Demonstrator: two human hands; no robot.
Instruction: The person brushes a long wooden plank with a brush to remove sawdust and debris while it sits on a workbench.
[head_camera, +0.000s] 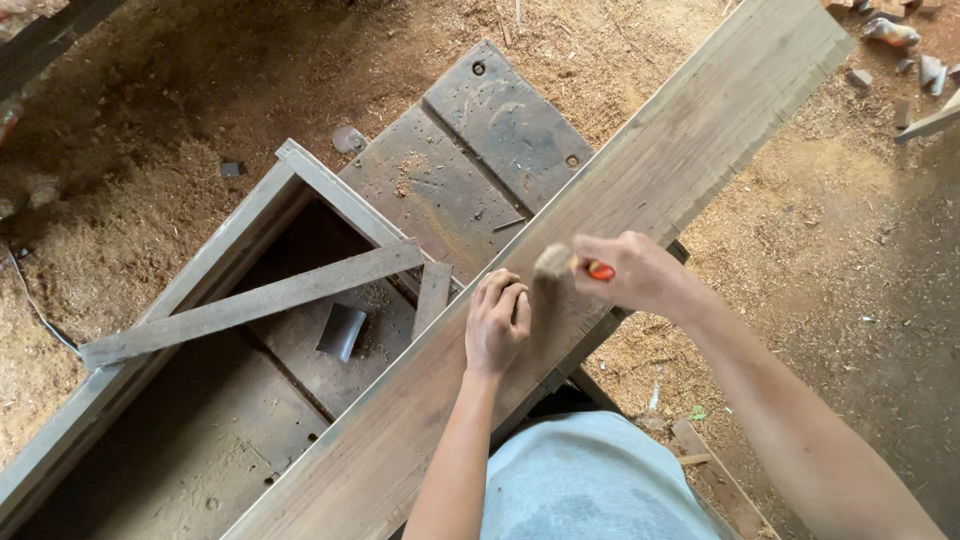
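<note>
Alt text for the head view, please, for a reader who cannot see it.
Seen from above, a person's right hand holds a small red-handled brush against a long wooden plank, while the left hand rests on it. The plank lies diagonally across a metal machine table over sawdust-covered ground.

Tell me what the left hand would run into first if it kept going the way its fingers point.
The left hand rests on the long wooden plank, fingers pointing up-right. Going on, it would probably first meet the brush in the right hand, though depth is unclear.
</note>
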